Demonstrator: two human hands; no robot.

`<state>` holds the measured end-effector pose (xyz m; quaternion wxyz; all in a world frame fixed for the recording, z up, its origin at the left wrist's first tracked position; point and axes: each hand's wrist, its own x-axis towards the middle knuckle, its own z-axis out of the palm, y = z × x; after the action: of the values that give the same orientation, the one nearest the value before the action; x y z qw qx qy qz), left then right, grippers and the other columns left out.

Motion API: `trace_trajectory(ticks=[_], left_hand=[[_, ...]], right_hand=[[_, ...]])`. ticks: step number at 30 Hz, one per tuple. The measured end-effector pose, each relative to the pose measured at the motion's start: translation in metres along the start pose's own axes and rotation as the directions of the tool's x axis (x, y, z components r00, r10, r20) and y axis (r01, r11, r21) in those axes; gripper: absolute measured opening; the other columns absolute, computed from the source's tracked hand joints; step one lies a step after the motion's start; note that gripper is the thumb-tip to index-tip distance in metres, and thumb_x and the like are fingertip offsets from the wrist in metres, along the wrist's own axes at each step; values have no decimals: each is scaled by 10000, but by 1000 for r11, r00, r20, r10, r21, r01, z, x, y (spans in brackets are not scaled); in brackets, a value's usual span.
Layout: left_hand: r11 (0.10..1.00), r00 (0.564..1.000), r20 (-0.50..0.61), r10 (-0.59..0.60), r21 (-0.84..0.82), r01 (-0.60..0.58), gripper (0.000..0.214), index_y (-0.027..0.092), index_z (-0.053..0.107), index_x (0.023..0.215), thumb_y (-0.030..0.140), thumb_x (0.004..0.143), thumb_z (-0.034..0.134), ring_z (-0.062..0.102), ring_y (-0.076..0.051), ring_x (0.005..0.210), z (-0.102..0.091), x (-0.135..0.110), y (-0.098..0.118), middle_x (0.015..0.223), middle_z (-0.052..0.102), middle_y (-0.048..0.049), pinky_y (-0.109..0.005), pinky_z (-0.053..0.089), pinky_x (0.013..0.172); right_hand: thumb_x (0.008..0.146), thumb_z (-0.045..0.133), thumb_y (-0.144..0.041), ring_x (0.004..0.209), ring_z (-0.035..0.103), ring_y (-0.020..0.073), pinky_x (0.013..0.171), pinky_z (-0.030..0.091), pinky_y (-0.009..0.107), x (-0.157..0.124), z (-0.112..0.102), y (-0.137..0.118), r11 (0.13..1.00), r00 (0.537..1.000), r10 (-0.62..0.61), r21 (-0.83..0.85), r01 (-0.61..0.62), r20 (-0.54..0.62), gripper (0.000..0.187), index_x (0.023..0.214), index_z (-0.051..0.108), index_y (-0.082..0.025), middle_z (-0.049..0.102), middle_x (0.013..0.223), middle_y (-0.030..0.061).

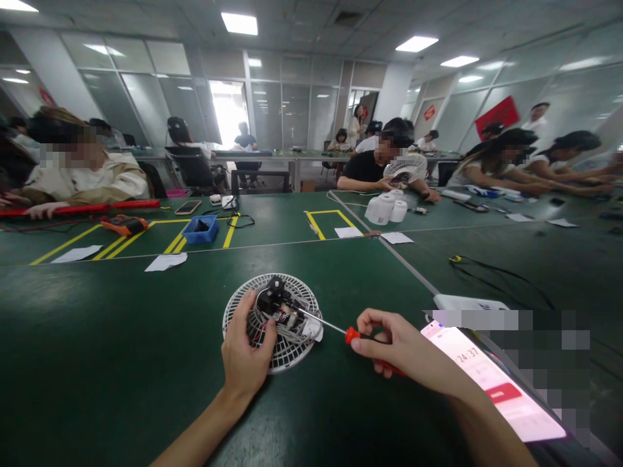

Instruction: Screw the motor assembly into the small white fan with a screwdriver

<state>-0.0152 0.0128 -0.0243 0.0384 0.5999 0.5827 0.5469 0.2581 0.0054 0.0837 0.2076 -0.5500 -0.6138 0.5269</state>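
Observation:
A round white fan grille [287, 360] lies on the green table in front of me. On it sits a black motor unit [273, 293] with wires and a white cable bundled around it. My left hand [246, 353] grips this fan assembly from the left, fingers on the black housing and thumb at the near side. In my right hand [389, 340] is a screwdriver [354, 335] with a red and black handle. Its long metal shaft points left into the assembly beside the black unit; the tip's exact contact is hard to see.
A lit phone [506, 395] lies at the right, near my right forearm. Farther off are a blue bin [200, 229], an orange-and-black tool [124, 225], paper slips [166, 261], yellow tape outlines and white fan parts [386, 207]. Several people sit at surrounding tables.

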Motion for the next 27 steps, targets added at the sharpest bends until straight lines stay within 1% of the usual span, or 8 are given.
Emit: trace_trajectory(ticks=[4,7,9,12,14,19,24,27], left_hand=[[999,999,-4,-40,-17,39,556,284,486,1418,380,891,634,610,-270,1254,0,0,0,1411,596,-76,-496,479,1115],[996,997,2,-73,-55,73,577,274,466,1416,393,881,648,634,-263,1217,-1,-1,2,1378,615,-85,-486,509,1082],[993,996,6,-84,-78,84,604,262,443,1429,394,879,654,634,-258,1219,-1,-1,3,1369,617,-95,-470,519,1074],[992,997,3,-72,-103,72,567,237,463,1405,383,887,643,626,-253,1233,0,-2,3,1379,602,-113,-447,521,1075],[991,998,-8,-61,-117,60,544,226,482,1381,379,886,645,642,-248,1202,2,-3,2,1365,606,-119,-434,534,1058],[992,999,-26,-35,-124,32,557,215,478,1382,365,876,656,643,-243,1175,3,-2,-2,1331,610,-121,-432,523,1060],[995,1000,-30,-2,-102,-1,516,222,503,1350,345,871,651,611,-256,1204,3,-1,-4,1354,591,-118,-455,493,1072],[995,1000,-23,-1,-95,-1,514,232,499,1352,332,871,649,600,-264,1219,3,-1,-6,1375,581,-115,-469,479,1074]], right_hand=[[903,608,-600,662,585,138,596,468,253,7,-1,7,999,999,-44,-15,44,17,444,866,642,-159,605,780,16],[947,533,-583,616,560,124,551,438,243,9,0,7,999,1000,-16,-39,17,25,436,910,630,-160,596,781,10],[908,613,-541,602,556,112,520,424,228,7,1,4,998,999,-37,-45,38,7,359,959,595,-186,586,830,-4],[759,799,-345,622,554,102,507,416,206,3,0,0,993,996,-86,-85,83,-23,339,939,542,-217,593,872,-24],[733,802,-273,620,558,103,515,438,209,1,0,0,995,997,-79,-60,79,2,332,902,522,-217,608,835,-30],[742,814,-410,679,605,136,582,544,262,6,-2,5,995,997,-61,86,57,37,365,912,579,-189,626,822,-6],[861,671,-597,632,595,115,523,487,212,6,-7,5,994,991,-34,104,21,126,466,953,639,-141,609,766,7],[872,658,-589,595,570,95,458,443,186,2,-6,2,997,993,-40,75,32,114,441,977,606,-164,594,820,2]])
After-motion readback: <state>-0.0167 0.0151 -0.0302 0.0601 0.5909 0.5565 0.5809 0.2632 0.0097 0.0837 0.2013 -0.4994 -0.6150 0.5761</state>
